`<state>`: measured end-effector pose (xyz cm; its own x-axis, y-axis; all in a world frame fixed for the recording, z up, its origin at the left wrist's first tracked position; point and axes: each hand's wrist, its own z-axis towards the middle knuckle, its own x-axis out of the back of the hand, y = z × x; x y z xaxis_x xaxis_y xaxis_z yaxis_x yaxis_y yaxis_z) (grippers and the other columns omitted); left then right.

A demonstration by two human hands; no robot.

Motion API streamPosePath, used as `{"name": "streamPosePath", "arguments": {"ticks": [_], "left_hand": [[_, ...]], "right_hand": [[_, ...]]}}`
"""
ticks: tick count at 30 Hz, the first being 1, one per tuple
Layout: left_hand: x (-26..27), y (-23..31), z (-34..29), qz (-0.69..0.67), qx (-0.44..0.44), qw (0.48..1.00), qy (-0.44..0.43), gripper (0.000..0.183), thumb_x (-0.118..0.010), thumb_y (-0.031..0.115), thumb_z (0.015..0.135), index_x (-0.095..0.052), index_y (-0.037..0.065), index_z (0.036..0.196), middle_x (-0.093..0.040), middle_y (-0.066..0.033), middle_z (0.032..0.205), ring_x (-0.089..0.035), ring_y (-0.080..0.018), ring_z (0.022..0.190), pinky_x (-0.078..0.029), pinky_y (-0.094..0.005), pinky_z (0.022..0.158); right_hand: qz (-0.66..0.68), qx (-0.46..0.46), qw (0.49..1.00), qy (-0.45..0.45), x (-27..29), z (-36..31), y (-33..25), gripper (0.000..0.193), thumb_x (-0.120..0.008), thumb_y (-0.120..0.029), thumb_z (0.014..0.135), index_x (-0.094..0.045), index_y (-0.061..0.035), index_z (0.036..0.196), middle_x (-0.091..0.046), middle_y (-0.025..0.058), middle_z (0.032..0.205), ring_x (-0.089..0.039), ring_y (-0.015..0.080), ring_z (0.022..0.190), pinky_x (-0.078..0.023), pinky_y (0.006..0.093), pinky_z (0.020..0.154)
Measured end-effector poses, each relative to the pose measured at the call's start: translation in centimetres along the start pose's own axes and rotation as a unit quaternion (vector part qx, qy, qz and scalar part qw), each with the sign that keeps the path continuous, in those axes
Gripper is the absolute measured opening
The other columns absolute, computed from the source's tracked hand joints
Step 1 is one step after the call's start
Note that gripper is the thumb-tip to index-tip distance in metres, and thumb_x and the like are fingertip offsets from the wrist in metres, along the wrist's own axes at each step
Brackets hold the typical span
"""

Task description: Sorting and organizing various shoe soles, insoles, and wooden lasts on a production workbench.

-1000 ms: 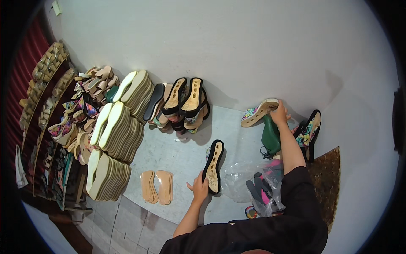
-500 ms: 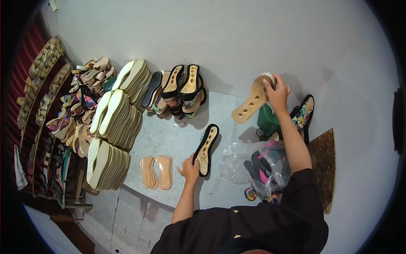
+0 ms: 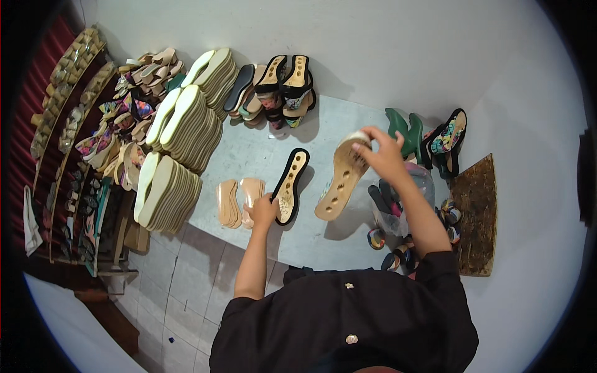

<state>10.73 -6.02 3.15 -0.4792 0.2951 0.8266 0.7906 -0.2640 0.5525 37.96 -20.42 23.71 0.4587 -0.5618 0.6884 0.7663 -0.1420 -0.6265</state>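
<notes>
The left hand [image 3: 266,210] rests on a black-edged sandal sole [image 3: 291,185] lying on the grey table [image 3: 261,149]. The right hand [image 3: 384,154] holds a tan perforated sole [image 3: 341,184] tilted above it, beside stacked pale soles [image 3: 186,127].

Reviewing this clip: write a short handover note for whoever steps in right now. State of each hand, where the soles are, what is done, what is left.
Left hand: on the near end of the black-edged sole, which lies flat on the grey slab.
Right hand: holds the tan sole by its top end, lifted and tilted above the slab, holes showing.
Nearby: two flat insoles left of the black-edged sole; stacked soles further left; green bottle and a clear bag of straps to the right.
Done: one sole of each kind is out on or over the slab.
Left: the two are still apart; no strap is fitted on either.
</notes>
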Motion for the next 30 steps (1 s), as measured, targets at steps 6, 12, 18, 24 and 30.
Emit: {"name": "streamPosePath", "arguments": {"ticks": [6, 12, 18, 24, 30], "left_hand": [[1.9, 0.9, 0.6, 0.118, 0.012, 0.990, -0.078, 0.037, -0.059, 0.034, 0.074, -0.067, 0.012, 0.102, -0.065, -0.0112, 0.096, -0.056, -0.0287, 0.101, -0.010, -0.0669, 0.099], [2.5, 0.2, 0.9, 0.072, -0.095, 0.993, -0.024, 0.060, -0.067, 0.034, 0.070, -0.051, 0.010, 0.122, -0.049, -0.0127, 0.122, -0.039, -0.0290, 0.120, -0.006, -0.0676, 0.098], [5.8, 2.5, 3.7, -0.019, -0.248, 0.968, 0.019, 0.050, -0.065, 0.031, 0.073, -0.053, 0.014, 0.119, -0.046, -0.0098, 0.123, -0.037, -0.0267, 0.121, -0.011, -0.0658, 0.095], [4.9, 0.0, 6.6, -0.050, -0.293, 0.954, -0.029, 0.047, -0.063, 0.028, 0.074, -0.053, 0.015, 0.117, -0.045, -0.0097, 0.124, -0.035, -0.0268, 0.122, -0.011, -0.0628, 0.097], [4.6, 2.2, 7.5, -0.080, -0.382, 0.918, -0.074, 0.053, -0.062, 0.025, 0.074, -0.048, 0.014, 0.123, -0.042, -0.0113, 0.127, -0.034, -0.0279, 0.123, -0.012, -0.0625, 0.097]], "right_hand": [[-0.037, -0.051, 0.994, -0.090, -3.8, -5.3, 0.0, 0.042, -0.067, -0.030, 0.076, -0.052, -0.0163, 0.112, -0.061, 0.0063, 0.094, -0.057, 0.0219, 0.094, -0.009, 0.0572, 0.100], [-0.047, -0.111, 0.992, -0.027, -3.9, -6.5, -2.4, 0.038, -0.066, -0.032, 0.076, -0.057, -0.0140, 0.108, -0.062, 0.0060, 0.093, -0.057, 0.0215, 0.094, -0.009, 0.0568, 0.100], [-0.104, -0.225, 0.964, 0.096, -4.9, -9.0, -4.1, 0.033, -0.060, -0.036, 0.080, -0.062, -0.0127, 0.103, -0.065, 0.0063, 0.089, -0.057, 0.0231, 0.092, -0.009, 0.0556, 0.100], [-0.044, -0.399, 0.896, 0.191, -8.6, -16.0, -4.5, 0.032, -0.061, -0.034, 0.078, -0.060, -0.0154, 0.104, -0.066, 0.0050, 0.090, -0.060, 0.0223, 0.090, -0.008, 0.0531, 0.101], [0.025, -0.513, 0.817, 0.262, -11.6, -21.3, -6.5, 0.029, -0.060, -0.029, 0.076, -0.057, -0.0168, 0.102, -0.068, 0.0021, 0.083, -0.061, 0.0179, 0.088, -0.006, 0.0517, 0.102]]}}
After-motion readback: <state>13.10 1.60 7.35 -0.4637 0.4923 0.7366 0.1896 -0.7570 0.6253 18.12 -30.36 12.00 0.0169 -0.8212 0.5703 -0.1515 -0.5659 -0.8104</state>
